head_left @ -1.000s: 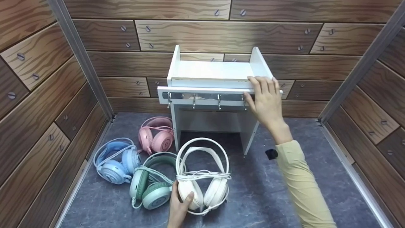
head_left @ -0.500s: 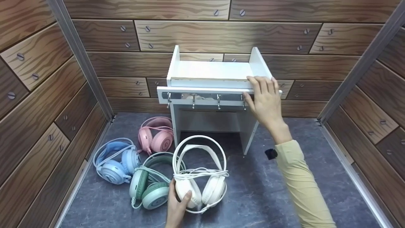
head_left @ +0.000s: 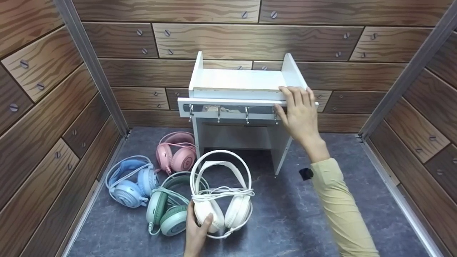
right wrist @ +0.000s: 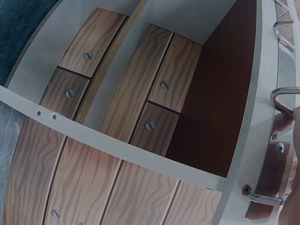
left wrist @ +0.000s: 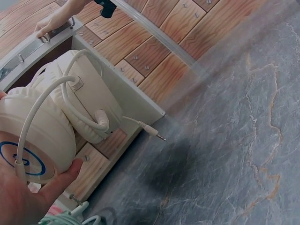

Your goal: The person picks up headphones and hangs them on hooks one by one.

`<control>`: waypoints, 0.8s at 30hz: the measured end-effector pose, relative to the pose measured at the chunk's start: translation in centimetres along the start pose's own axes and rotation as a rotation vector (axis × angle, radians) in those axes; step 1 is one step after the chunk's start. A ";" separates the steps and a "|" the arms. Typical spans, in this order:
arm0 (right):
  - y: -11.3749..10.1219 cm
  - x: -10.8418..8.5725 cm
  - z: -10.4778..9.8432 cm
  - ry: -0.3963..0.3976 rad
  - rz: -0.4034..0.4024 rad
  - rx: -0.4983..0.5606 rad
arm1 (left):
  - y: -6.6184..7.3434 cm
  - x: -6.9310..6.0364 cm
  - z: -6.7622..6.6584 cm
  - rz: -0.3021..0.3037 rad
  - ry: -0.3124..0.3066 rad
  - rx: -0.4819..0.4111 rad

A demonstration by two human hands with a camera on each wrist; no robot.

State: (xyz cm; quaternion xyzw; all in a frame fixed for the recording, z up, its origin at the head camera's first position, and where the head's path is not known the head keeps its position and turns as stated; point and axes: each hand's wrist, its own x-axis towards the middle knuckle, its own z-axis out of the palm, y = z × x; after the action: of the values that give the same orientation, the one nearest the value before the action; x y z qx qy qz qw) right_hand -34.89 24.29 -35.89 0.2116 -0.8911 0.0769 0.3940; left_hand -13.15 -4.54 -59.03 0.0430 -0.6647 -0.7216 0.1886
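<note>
My left hand (head_left: 195, 232) grips the white headphones (head_left: 238, 211) by the left ear cup, the thumb across its front. The headband points up, and a white cable is wound across between the cups. In the left wrist view, a cable plug (left wrist: 153, 132) dangles free from the headphones. My right hand (head_left: 301, 116) holds the right end of the hook rail (head_left: 234, 115), its fingers over the top edge and thumb on the front. Several metal hooks line this rail on the white stand (head_left: 242, 78); no headphones hang on them.
Pink headphones (head_left: 184, 159), blue headphones (head_left: 128, 194) and green headphones (head_left: 176, 220) lie left of the stand on the dark marbled floor (head_left: 285, 221). Wood-patterned walls (head_left: 257, 39) enclose the back and sides. Below the rail, the stand has an open space between two side panels.
My left hand and the white headphones have shifted slightly left and up, toward the stand. My right hand stays on the rail.
</note>
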 end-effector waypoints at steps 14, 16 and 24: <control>0.0 0.0 0.1 0.021 -0.009 0.003 | 0.1 0.2 -0.2 -0.008 0.027 -0.013; 0.0 0.0 0.1 0.023 -0.009 0.004 | 0.1 0.3 -0.3 0.002 0.033 -0.005; 0.0 0.0 0.0 0.001 0.000 0.001 | 0.3 0.7 -0.6 0.013 0.048 -0.010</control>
State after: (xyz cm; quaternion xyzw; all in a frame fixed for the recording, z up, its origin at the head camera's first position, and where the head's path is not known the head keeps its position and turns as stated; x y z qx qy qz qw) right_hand -34.89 24.27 -35.90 0.2117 -0.8910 0.0776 0.3941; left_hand -13.50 -5.37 -58.71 0.0549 -0.6568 -0.7223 0.2095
